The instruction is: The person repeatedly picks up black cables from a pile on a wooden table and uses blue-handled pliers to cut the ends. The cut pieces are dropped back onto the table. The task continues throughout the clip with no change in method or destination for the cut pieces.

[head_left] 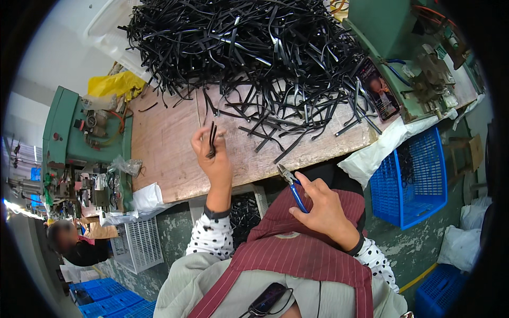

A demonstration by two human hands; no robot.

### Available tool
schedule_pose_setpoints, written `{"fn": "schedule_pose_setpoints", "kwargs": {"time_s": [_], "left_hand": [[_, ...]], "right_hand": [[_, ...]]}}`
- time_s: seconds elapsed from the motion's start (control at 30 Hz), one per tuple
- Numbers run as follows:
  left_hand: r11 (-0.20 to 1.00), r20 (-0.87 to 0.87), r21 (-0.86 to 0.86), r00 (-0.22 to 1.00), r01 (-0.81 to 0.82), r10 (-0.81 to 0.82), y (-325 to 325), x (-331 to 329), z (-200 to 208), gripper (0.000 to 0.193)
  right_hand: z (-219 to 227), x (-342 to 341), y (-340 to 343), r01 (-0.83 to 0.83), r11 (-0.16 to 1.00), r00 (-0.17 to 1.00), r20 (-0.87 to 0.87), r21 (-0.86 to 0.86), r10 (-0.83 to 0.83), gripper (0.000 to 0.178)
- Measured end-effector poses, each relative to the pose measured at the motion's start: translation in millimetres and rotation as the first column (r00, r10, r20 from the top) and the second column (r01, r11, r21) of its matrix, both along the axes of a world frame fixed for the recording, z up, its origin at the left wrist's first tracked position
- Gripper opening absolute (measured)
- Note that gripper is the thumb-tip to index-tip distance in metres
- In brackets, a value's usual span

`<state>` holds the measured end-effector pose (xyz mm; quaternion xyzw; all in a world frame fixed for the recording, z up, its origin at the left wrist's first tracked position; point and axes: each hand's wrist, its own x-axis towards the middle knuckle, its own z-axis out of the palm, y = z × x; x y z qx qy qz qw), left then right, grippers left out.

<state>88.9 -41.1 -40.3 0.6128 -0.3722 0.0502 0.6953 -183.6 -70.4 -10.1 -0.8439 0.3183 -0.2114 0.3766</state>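
A big heap of black eyeglass temples point(238, 45) covers the far part of the wooden table point(167, 143), with loose ones strewn toward its near edge. Over the table, slightly left of the middle, my left hand point(214, 161) is closed around a few black temples point(212, 140) that stand upright from the fingers; the fingertips are slightly blurred. Nearer my lap, my right hand point(326, 209) grips pliers point(295, 193) with blue handles. The pliers' metal jaws point up and left toward the table's front edge, apart from the temples.
Green machines stand at the left point(63, 127) and right point(374, 26) ends of the table. A blue crate point(408, 209) is at the right, a white crate point(139, 246) at the left. An open container point(261, 199) of black pieces sits below the table edge. Another person point(79, 246) is far left.
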Motion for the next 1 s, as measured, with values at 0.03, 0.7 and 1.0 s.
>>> {"fn": "schedule_pose_setpoints", "kwargs": {"time_s": [0.03,0.7,1.0], "left_hand": [[0.998,-0.072,0.066,0.997,0.011,-0.006,14.7,0.9,-5.5,0.012],[0.664,-0.88,-0.295,0.076,0.687,-0.469,28.3,-30.2,31.6,0.034],[0.606,-0.893,-0.154,0.152,0.781,-0.424,22.6,-42.1,56.5,0.037]], "right_hand": [[-2.2,0.7,0.4,-0.005,1.0,1.0,0.01,0.001,0.005,0.084],[16.1,5.3,5.9,-0.062,0.988,0.998,0.013,-0.14,0.064,0.083],[25.2,13.2,4.9,-0.097,0.941,0.995,-0.067,-0.323,0.08,0.08]]}}
